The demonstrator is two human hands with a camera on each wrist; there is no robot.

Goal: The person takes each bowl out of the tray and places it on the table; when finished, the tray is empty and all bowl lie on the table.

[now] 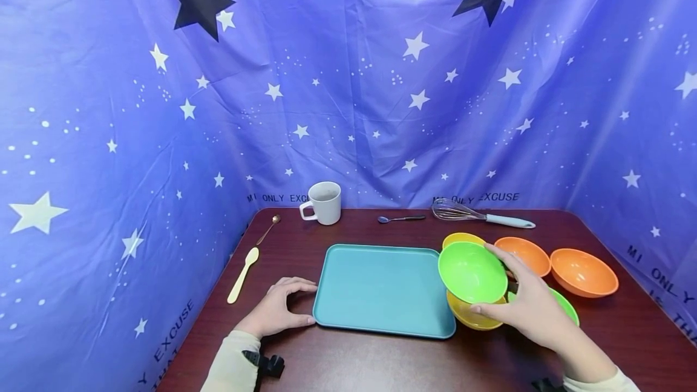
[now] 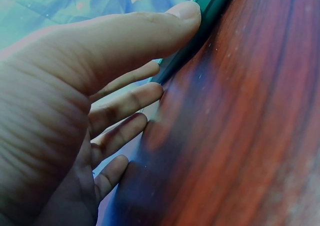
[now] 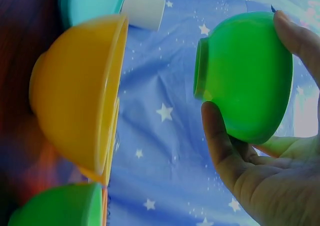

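Now your right hand (image 1: 536,307) grips the green bowl (image 1: 471,271) above a yellow bowl (image 1: 472,314); your relaxed left hand (image 1: 279,313) touches the tray (image 1: 381,289).

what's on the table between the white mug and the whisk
A small dark-handled spoon lies between the white mug and the whisk, near the table's back edge. The head view shows it.

Both arms wear long, pale cream sleeves of soft fabric, ending at the wrists. The left hand (image 1: 278,313) and right hand (image 1: 530,307) are bare — no rings or gloves. A small black strap-mounted device (image 1: 265,364) sits at the left wrist — another dark one (image 1: 546,385) shows at the right.
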